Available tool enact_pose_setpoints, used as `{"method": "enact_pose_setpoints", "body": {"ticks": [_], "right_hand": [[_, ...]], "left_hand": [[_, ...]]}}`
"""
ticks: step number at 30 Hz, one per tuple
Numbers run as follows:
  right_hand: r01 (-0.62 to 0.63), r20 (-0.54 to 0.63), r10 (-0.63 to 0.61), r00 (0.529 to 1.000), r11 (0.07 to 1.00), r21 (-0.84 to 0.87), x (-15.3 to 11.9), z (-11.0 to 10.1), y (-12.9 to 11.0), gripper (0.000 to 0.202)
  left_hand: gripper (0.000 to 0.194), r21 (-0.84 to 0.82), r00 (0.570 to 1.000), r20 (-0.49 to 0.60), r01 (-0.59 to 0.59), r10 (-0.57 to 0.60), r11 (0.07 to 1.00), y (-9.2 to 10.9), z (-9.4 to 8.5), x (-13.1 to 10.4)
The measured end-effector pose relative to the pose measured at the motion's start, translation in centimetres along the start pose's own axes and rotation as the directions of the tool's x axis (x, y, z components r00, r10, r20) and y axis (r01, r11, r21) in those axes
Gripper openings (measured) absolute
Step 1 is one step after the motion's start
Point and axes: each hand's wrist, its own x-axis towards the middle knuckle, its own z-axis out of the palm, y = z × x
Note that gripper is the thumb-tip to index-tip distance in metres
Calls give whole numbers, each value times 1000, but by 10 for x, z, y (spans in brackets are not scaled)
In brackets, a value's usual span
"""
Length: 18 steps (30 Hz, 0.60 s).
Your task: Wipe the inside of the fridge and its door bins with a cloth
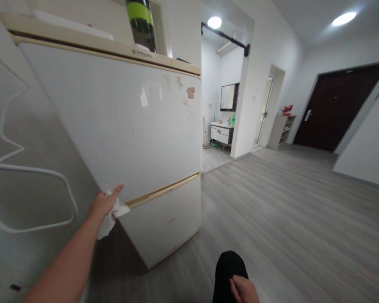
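A white refrigerator (113,118) with cream trim stands at the left, its two doors closed. Brown stains and peeled patches mark the upper door near its right edge. My left hand (105,204) is closed on a white cloth (112,216) at the fridge's left edge, by the gap between the doors, with the thumb lying on the upper door's face. Part of the cloth hangs below the fingers. At the bottom of the view my right hand (243,289) rests on my black-clad knee (230,265); its fingers look curled, partly cut off by the frame.
A dark bottle with a green band (140,21) stands on the fridge. White cable (34,169) loops along the left wall. Grey wooden floor (271,210) extends right. Farther back are a washbasin cabinet (219,134), a shelf unit (279,131) and a dark door (334,109).
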Motion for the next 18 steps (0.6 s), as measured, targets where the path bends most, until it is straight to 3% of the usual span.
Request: {"method": "enact_pose_setpoints", "body": {"ticks": [11,18], "right_hand": [[-42,24,41,999,998,53,-1,1,-1,49],[-30,7,30,1000,1000,1,0,1,-2,49]], "left_hand": [[108,7,998,56,-18,18,1000,-2,2,3],[112,28,1000,-3,-25,26,999,-2,5,-5]]}}
